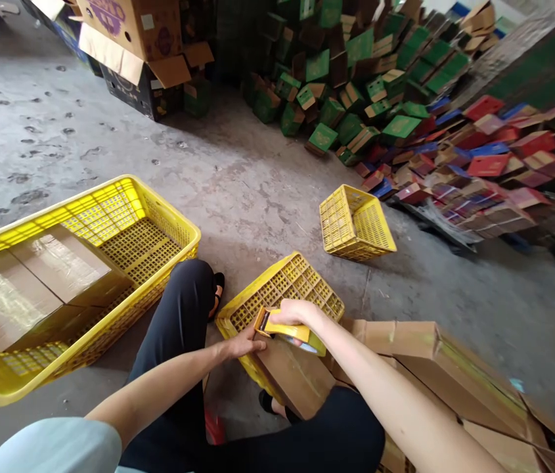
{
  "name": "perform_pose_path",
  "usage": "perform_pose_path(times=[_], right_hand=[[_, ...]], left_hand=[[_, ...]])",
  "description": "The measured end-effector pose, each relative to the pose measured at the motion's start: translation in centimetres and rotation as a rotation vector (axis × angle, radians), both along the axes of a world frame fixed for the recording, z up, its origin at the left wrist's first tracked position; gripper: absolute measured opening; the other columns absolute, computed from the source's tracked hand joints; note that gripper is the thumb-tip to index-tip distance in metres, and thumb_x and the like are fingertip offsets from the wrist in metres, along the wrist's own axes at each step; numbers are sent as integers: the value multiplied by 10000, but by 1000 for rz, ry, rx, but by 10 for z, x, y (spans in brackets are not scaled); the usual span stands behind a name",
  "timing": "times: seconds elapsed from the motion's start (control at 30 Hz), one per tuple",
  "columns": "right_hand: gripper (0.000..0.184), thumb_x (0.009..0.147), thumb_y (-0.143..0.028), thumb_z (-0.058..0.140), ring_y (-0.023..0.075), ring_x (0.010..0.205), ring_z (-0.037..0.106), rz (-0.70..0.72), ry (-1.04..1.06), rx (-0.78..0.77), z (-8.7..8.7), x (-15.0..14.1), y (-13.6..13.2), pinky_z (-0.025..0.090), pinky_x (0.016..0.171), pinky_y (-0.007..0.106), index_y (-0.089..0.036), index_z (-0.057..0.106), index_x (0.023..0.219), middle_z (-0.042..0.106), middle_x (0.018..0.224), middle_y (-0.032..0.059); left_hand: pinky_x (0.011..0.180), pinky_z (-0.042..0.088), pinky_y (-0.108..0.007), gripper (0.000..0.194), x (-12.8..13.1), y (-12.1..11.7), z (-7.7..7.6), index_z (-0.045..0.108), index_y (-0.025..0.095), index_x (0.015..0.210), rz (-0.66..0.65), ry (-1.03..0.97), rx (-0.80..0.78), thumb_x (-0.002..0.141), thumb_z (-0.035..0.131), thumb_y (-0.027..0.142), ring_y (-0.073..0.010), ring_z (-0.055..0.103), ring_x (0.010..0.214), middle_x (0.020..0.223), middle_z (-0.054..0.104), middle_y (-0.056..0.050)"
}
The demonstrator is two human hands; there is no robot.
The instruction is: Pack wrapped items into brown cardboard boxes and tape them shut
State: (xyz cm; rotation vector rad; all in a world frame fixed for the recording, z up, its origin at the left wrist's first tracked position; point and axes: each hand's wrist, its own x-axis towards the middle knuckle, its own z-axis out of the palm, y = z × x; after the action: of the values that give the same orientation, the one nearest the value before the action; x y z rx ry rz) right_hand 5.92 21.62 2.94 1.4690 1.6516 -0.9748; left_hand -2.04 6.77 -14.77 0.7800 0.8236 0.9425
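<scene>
My right hand (294, 313) is closed around a yellow tape dispenser (287, 330) and presses it on the top of a brown cardboard box (291, 378) that rests across my lap. My left hand (244, 344) lies against the box's left end, fingers together, steadying it. Behind the box an upturned yellow plastic crate (284, 286) sits on the floor between my knees.
A large yellow crate (124, 217) at left holds taped brown boxes (35, 276). A small yellow basket (353, 223) lies on the concrete floor. Flat cardboard boxes (454, 374) lie at right. Piles of green, red and blue small boxes (405, 118) fill the back.
</scene>
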Motion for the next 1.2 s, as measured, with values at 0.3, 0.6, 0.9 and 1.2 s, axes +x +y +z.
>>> perform_pose_path(times=[0.3, 0.6, 0.9, 1.2], right_hand=[[389, 983, -416, 504, 213, 451, 681, -50, 9, -59, 25, 34, -26, 488, 444, 244, -194, 639, 694, 678, 500, 52], [268, 837, -338, 701, 263, 441, 682, 122, -142, -41, 19, -5, -15, 487, 423, 265, -152, 655, 648, 585, 381, 57], [362, 1018, -471, 440, 189, 405, 655, -106, 184, -95, 18, 70, -44, 454, 390, 215, -183, 625, 901, 649, 522, 7], [380, 994, -423, 456, 284, 551, 756, 108, 19, -36, 50, 46, -36, 554, 499, 305, -143, 711, 1007, 756, 669, 118]], left_hand=[[1309, 9, -516, 1048, -13, 0, -11, 197, 262, 1688, -64, 15, 277, 839, 760, 510, -346, -43, 1623, 1728, 235, -80], [1304, -27, -535, 1205, -8, 2, -15, 130, 225, 1696, -74, 43, 296, 775, 795, 628, -394, -53, 1611, 1742, 169, -115], [1301, -62, -557, 1267, -10, 3, -18, 43, 303, 1697, -236, 196, 288, 754, 738, 787, -373, -127, 1609, 1765, 81, -74], [1294, -40, -585, 1327, -3, 3, -10, -19, 289, 1696, -260, 301, 272, 736, 826, 641, -397, -154, 1596, 1768, -63, -96]])
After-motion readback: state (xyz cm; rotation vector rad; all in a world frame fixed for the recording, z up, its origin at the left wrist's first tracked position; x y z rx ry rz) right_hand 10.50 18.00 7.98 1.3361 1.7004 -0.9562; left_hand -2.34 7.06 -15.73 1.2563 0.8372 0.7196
